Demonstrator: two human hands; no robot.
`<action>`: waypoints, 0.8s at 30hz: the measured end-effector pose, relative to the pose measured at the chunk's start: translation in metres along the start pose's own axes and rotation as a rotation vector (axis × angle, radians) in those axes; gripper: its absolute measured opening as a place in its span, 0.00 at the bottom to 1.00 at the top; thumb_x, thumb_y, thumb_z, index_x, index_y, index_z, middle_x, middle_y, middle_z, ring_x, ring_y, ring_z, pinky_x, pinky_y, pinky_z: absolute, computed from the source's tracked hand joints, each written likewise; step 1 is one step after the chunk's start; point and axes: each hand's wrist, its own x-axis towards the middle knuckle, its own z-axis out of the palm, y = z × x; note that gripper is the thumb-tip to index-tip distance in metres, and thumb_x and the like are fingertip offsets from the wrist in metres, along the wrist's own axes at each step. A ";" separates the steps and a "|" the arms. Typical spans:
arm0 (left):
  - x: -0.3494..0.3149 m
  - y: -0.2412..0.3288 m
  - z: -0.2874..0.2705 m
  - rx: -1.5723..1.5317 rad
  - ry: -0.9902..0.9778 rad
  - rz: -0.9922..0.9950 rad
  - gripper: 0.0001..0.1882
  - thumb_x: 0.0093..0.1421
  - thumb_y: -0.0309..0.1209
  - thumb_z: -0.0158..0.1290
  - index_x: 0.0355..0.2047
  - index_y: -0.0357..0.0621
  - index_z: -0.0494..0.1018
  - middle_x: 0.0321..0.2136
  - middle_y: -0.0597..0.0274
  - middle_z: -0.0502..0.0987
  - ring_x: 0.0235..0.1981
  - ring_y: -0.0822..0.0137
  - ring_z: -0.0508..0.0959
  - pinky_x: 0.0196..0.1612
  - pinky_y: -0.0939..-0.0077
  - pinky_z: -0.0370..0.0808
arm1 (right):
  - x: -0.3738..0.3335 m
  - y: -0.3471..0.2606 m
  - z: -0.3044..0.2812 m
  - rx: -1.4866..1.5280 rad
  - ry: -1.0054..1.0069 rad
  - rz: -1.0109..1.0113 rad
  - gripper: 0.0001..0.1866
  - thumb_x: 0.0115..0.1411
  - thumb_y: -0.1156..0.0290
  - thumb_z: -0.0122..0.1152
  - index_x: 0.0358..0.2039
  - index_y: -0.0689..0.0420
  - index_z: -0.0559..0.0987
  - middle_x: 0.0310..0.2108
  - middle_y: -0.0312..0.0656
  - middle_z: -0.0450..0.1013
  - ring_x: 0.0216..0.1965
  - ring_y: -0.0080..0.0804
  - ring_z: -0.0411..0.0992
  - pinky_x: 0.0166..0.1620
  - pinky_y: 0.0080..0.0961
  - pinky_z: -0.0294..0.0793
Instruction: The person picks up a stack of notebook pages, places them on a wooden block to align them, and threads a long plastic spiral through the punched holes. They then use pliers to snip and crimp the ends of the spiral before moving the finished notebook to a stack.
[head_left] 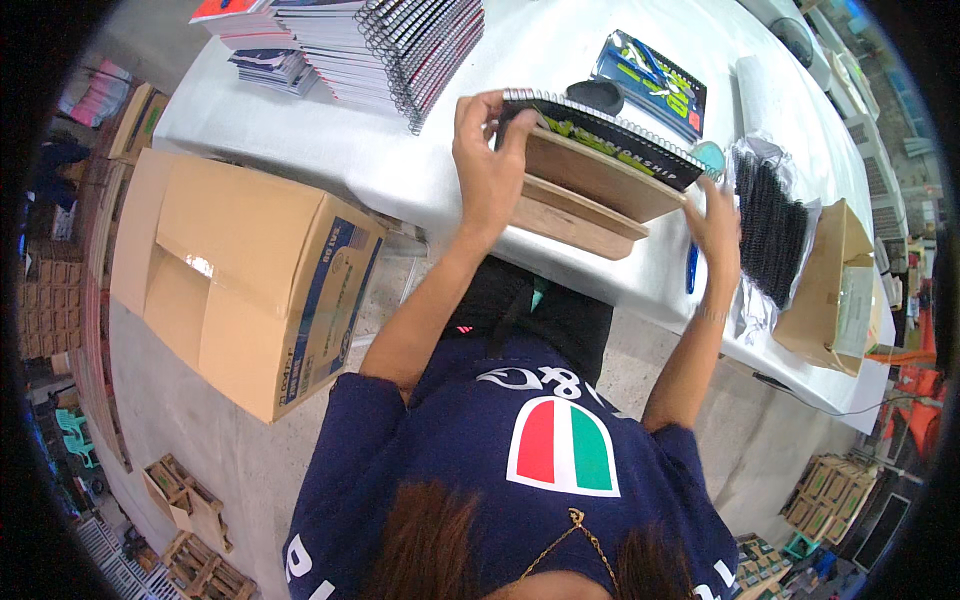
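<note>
A black spiral notebook [600, 133] with green print stands tilted against a wooden stand [590, 182] at the table's near edge, its wire coil along the top. At its left end my left hand [490, 150] grips it, thumb on the near side and fingers behind. The right end is between the fingers of my right hand [714, 225], which are partly hidden. Just behind the notebook lie a round black object [595, 96] and a small teal round item [709, 156]. A blue pen-like tool [692, 268] lies beside my right hand.
Stacked spiral notebooks [330, 50] stand at the far left of the white-covered table [560, 45]. More notebooks [655, 80] lie behind my hands. Black binding coils [770, 220] in plastic and an open cardboard box [830, 290] are at right. A large carton [240, 275] stands left.
</note>
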 end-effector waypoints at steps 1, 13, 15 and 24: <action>-0.007 0.006 0.003 -0.020 0.001 0.001 0.10 0.56 0.23 0.59 0.38 0.37 0.72 0.34 0.63 0.69 0.37 0.71 0.72 0.42 0.75 0.71 | -0.033 0.001 -0.001 -0.126 -0.017 0.207 0.35 0.55 0.46 0.64 0.60 0.47 0.69 0.58 0.56 0.64 0.59 0.58 0.61 0.59 0.57 0.58; 0.012 0.036 -0.020 0.057 -0.397 -0.048 0.08 0.60 0.26 0.58 0.40 0.37 0.76 0.39 0.61 0.79 0.42 0.72 0.75 0.50 0.74 0.70 | -0.097 -0.078 -0.019 0.446 0.629 0.065 0.26 0.58 0.72 0.63 0.57 0.63 0.69 0.48 0.50 0.67 0.51 0.42 0.68 0.56 0.35 0.65; 0.016 0.031 -0.023 -0.009 -0.453 -0.018 0.10 0.61 0.24 0.56 0.42 0.36 0.76 0.40 0.60 0.79 0.43 0.72 0.75 0.51 0.75 0.70 | -0.101 -0.119 -0.024 0.662 0.535 -0.027 0.27 0.55 0.72 0.67 0.55 0.61 0.71 0.48 0.50 0.69 0.51 0.43 0.69 0.55 0.35 0.66; 0.022 0.035 -0.028 -0.136 -0.558 -0.221 0.14 0.62 0.19 0.52 0.49 0.32 0.73 0.45 0.55 0.78 0.43 0.73 0.77 0.49 0.80 0.74 | -0.082 -0.207 -0.001 0.618 0.488 -0.450 0.23 0.46 0.71 0.70 0.45 0.59 0.77 0.42 0.49 0.71 0.41 0.46 0.73 0.43 0.37 0.73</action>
